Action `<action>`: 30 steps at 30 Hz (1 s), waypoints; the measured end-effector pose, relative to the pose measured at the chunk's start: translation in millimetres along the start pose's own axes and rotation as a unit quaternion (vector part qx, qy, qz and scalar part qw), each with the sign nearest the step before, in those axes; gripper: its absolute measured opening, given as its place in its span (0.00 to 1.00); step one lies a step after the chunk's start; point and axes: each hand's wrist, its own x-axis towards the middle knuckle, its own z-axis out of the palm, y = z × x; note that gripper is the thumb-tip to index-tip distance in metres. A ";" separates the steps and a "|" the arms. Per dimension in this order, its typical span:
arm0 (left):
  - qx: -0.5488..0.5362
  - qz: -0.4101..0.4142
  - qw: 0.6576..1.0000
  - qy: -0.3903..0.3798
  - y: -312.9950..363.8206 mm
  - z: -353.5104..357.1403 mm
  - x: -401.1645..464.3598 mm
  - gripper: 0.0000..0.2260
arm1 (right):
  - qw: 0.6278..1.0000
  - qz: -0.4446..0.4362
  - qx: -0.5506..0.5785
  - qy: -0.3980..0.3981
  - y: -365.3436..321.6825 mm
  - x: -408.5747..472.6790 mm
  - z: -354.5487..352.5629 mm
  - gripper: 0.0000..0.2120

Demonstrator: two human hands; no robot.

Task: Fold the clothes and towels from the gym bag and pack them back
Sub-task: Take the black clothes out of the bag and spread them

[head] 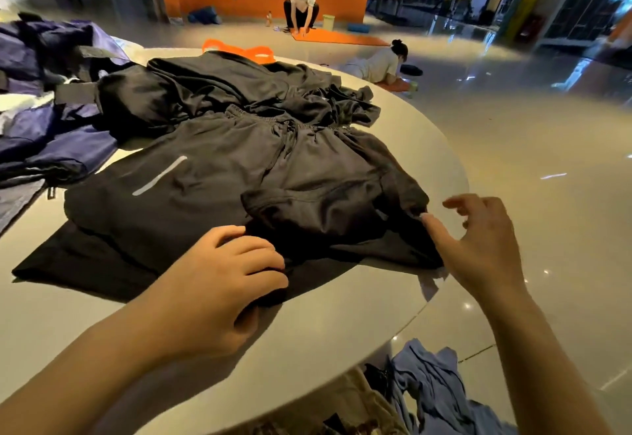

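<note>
1. Dark shorts (239, 188) lie spread at frame centre on the round bench (342, 349).
2. Left hand (219, 284), fingers curled, grips the shorts' near hem.
3. Right hand (478, 243), fingers loosely spread, touches the right edge.
4. Purple gym bag (44, 119) sits upper left.

Left hand (219, 280) palm down, fingers curled. Right hand (478, 243) raised, fingers loosely spread.

Single head view, looking forward and down, close over round table (393, 315)
</note>
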 end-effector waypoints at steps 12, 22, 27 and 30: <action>-0.188 -0.074 0.973 0.109 -5.3 3.2 -11.6 0.11 | 0.973 0.143 0.175 0.042 37.0 18.9 -13.5 0.04; -0.289 -0.179 0.938 0.073 -32.2 -4.7 -5.9 0.21 | 0.997 0.004 -0.060 -0.037 27.3 18.8 -13.6 0.20; -0.097 -0.208 0.962 -0.149 -63.4 26.1 1.3 0.40 | 0.991 0.024 0.001 -0.135 21.8 20.1 2.6 0.17; -0.113 -0.210 0.959 -0.151 -79.9 20.7 -7.4 0.41 | 0.987 -0.002 0.044 -0.157 25.2 20.7 -2.3 0.15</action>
